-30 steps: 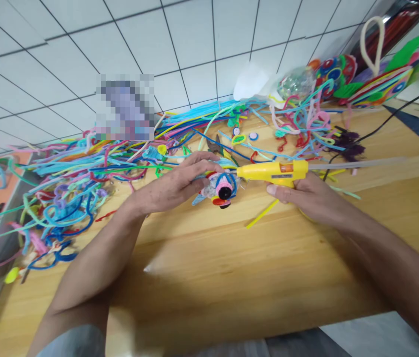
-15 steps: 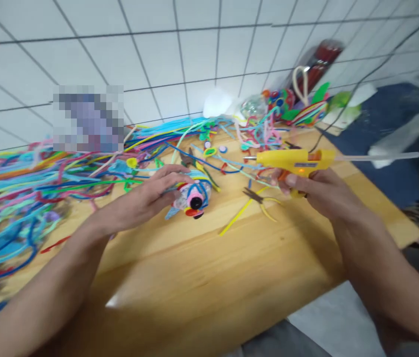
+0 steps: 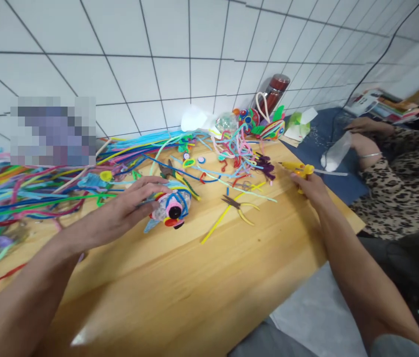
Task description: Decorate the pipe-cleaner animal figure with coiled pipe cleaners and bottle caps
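Observation:
A small craft figure (image 3: 172,206), made of a clear body wrapped in coloured pipe cleaners with black round eyes, sits on the wooden table (image 3: 194,277). My left hand (image 3: 137,198) curls round its left side and top, fingertips partly hidden behind it. On the right, my right hand (image 3: 312,187) grips a yellow hot glue gun (image 3: 296,167) by its handle. Its nozzle points left and a clear glue stick (image 3: 330,172) sticks out of the back. Between the hands lie yellow-handled pliers (image 3: 239,204) across a yellow pipe cleaner (image 3: 215,225).
Many pipe cleaners (image 3: 46,193) cover the table's left and back. A second pair of pliers (image 3: 174,173) lies behind the figure. Finished crafts (image 3: 269,126) and a dark red flask (image 3: 274,94) stand against the tiled wall. A co-worker's arm (image 3: 367,148) is at the right.
My right hand has carried the glue gun to the right, away from the figure, toward the table's right edge. My left hand stays on the figure. The view has swung right.

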`<state>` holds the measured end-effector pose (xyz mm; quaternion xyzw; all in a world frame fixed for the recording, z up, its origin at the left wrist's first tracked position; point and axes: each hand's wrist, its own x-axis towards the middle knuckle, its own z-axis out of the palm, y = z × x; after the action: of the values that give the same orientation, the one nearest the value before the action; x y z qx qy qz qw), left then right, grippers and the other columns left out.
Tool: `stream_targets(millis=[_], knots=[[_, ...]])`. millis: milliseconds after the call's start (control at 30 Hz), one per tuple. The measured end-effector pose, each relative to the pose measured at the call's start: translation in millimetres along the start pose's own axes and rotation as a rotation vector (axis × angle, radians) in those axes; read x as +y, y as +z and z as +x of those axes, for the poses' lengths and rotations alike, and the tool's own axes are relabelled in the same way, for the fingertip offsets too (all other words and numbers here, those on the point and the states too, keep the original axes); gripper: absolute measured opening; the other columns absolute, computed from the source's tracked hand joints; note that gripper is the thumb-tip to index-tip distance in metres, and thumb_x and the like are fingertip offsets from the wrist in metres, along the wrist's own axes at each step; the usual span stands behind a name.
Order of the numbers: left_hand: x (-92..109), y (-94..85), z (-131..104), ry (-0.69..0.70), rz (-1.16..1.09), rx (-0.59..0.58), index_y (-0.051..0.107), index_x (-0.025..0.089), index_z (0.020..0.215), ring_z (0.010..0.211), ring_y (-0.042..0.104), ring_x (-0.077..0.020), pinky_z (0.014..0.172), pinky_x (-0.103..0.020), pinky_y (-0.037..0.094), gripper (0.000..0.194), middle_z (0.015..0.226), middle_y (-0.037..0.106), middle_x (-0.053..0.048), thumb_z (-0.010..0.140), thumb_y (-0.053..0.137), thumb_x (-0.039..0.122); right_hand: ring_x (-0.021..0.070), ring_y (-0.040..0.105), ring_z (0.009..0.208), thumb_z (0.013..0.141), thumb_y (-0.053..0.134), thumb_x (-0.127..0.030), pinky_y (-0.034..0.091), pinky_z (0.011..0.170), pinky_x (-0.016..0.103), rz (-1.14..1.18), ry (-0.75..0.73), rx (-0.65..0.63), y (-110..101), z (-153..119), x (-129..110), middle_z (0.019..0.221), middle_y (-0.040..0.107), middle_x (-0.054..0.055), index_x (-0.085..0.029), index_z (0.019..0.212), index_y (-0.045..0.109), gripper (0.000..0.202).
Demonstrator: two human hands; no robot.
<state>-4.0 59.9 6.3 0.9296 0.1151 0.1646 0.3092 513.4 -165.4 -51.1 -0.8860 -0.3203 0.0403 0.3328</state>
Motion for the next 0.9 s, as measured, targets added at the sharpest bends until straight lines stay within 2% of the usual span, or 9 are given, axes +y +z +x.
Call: stream_targets(millis=[167,233,333,400,500,567,633,800,900], knots=[[3,1.0,0,-0.035,-0.043,-0.021,0.058,0.026,0.145,0.144,0.054,-0.0241,0.124,-0.042,0.047,0.034,0.151,0.055,-0.011,0.114,0.047,0.034,0.0391,0.063,0.08,0.071,0.076,-0.061,0.042,0.075,0.059,-0.258,-0.01,0.07,-22,-41,-5,0.075,0.063,0.015,-0.032,0.066,0.052,0.038],[2,1.3,1,-0.037,-0.065,-0.027,0.059,0.026,0.144,0.147,0.053,-0.025,0.127,-0.046,0.045,0.034,0.153,0.054,-0.013,0.114,0.046,0.035,0.0412,0.064,0.08,0.077,0.07,-0.062,0.042,0.072,0.06,-0.254,-0.159,0.06,-21,-66,-19,0.083,0.07,0.02,-0.035,0.069,0.059,0.031],[0,1.0,1,-0.043,-0.068,-0.025,0.061,0.026,0.141,0.148,0.052,-0.0257,0.128,-0.049,0.044,0.033,0.153,0.055,-0.014,0.113,0.046,0.034,0.0389,0.07,0.085,0.087,0.066,-0.067,0.05,0.074,0.057,0.052,-0.35,-0.197,-5,-102,-68,0.102,0.079,0.011,-0.039,0.092,0.074,0.03],[0,1.1,1,-0.04,-0.059,-0.026,0.059,0.026,0.143,0.148,0.052,-0.0246,0.128,-0.048,0.043,0.033,0.153,0.055,-0.013,0.113,0.046,0.033,0.0352,0.073,0.089,0.089,0.07,-0.062,0.055,0.081,0.052,0.195,-0.494,-0.311,10,-114,-115,0.094,0.079,0.005,-0.036,0.091,0.075,0.026],[-2,2.5,1,-0.023,-0.05,-0.028,0.058,0.027,0.144,0.149,0.051,-0.024,0.129,-0.047,0.043,0.034,0.153,0.055,-0.013,0.114,0.045,0.034,0.0285,0.075,0.092,0.094,0.07,-0.048,0.057,0.086,0.045,0.274,-0.645,-0.431,34,-113,-176,0.096,0.08,0.005,-0.031,0.093,0.076,0.018],[-4,4.0,0,-0.012,-0.054,-0.016,0.059,0.027,0.142,0.148,0.051,-0.0248,0.128,-0.047,0.043,0.033,0.152,0.055,-0.013,0.114,0.046,0.035,0.0257,0.074,0.087,0.095,0.068,-0.044,0.057,0.084,0.042,0.252,-0.697,-0.454,46,-105,-193,0.093,0.079,0.005,-0.028,0.094,0.076,0.018],[-5,5.2,0,0.0,-0.061,0.002,0.06,0.027,0.141,0.146,0.052,-0.0251,0.127,-0.046,0.044,0.033,0.15,0.057,-0.013,0.114,0.045,0.037,0.0251,0.074,0.086,0.094,0.067,-0.042,0.057,0.083,0.041,0.17,-0.731,-0.457,55,-99,-186,0.093,0.078,0.006,-0.025,0.096,0.075,0.019],[-1,5.5,1,-0.018,-0.069,0.001,0.06,0.027,0.141,0.145,0.053,-0.025,0.126,-0.044,0.044,0.031,0.148,0.057,-0.012,0.113,0.047,0.032,0.0377,0.073,0.113,0.093,0.065,-0.043,0.057,0.099,0.055,-0.141,-0.783,-0.313,62,-109,-117,0.118,0.078,0.017,-0.021,0.116,0.073,0.033],[4,5.4,1,-0.036,-0.073,0.003,0.06,0.027,0.14,0.147,0.052,-0.0254,0.127,-0.048,0.043,0.031,0.149,0.056,-0.012,0.112,0.047,0.026,0.0419,0.07,0.114,0.095,0.063,-0.047,0.057,0.098,0.058,-0.264,-0.817,-0.254,65,-123,-89,0.117,0.076,0.02,-0.02,0.119,0.071,0.037]])
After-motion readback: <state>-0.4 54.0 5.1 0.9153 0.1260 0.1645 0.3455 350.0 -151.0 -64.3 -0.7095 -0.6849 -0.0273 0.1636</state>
